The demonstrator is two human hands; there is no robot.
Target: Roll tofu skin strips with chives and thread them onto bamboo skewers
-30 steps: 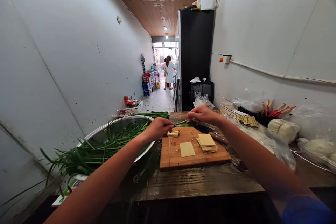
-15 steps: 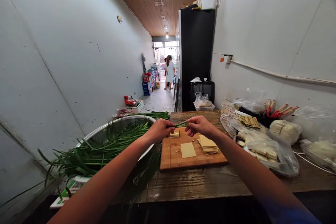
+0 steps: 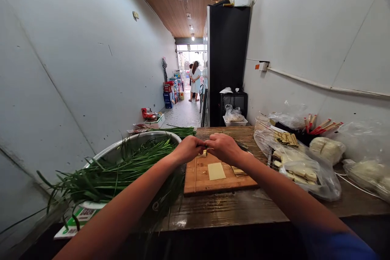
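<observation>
My left hand [image 3: 189, 149] and my right hand [image 3: 224, 148] meet above the far part of a wooden cutting board [image 3: 234, 184]. Both are closed, fingertips pinched together around a few green chives, which the fingers almost wholly hide. Beneath them a single square tofu sheet [image 3: 216, 171] lies flat. A stack of such sheets [image 3: 239, 171] is partly covered by my right forearm. Near my left fingers lies a pale rolled piece [image 3: 202, 154]. A thin wooden skewer [image 3: 195, 176] rests along the board's left side.
A metal basin [image 3: 105, 152] heaped with long chives [image 3: 128, 166] stands left of the board. To the right sit a plastic bag [image 3: 327, 183] with tofu pieces, filled skewers [image 3: 286, 139] and red-tipped sticks [image 3: 327, 126]. A knife [image 3: 243, 145] lies behind my right wrist. People [image 3: 195, 79] stand far off.
My hands have come together; the chives stretched between them before are now hidden in the fingers. My right hand moved left and turned its back up. The view tilted slightly.
</observation>
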